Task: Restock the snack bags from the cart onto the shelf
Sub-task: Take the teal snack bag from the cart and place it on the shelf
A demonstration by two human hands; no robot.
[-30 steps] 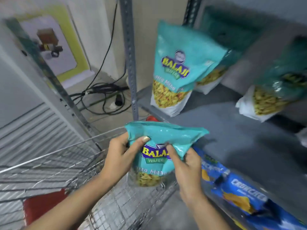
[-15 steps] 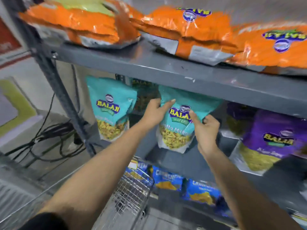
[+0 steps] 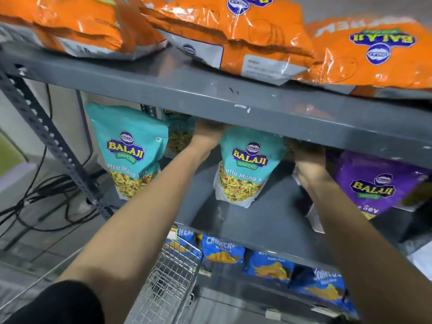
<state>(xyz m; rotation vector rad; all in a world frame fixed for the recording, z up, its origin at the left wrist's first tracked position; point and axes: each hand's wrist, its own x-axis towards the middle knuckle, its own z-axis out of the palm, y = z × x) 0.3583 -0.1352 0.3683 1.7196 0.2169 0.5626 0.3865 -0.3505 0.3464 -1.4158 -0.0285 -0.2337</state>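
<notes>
A teal Balaji snack bag stands upright on the middle grey shelf, its base on the shelf surface. My left hand grips its top left corner and my right hand holds its top right edge; both sets of fingertips are hidden under the shelf board above. Another teal bag of the same kind stands to its left. The wire cart is below, between my arms.
Orange bags lie on the upper shelf. A purple bag stands right of my right hand. Blue chip bags fill the lower shelf. Black cables lie on the floor left of the slotted shelf post.
I lifted the teal bag from over the cart up to the middle shelf and pushed it further in. It now rests on the shelf with both hands at its top.
</notes>
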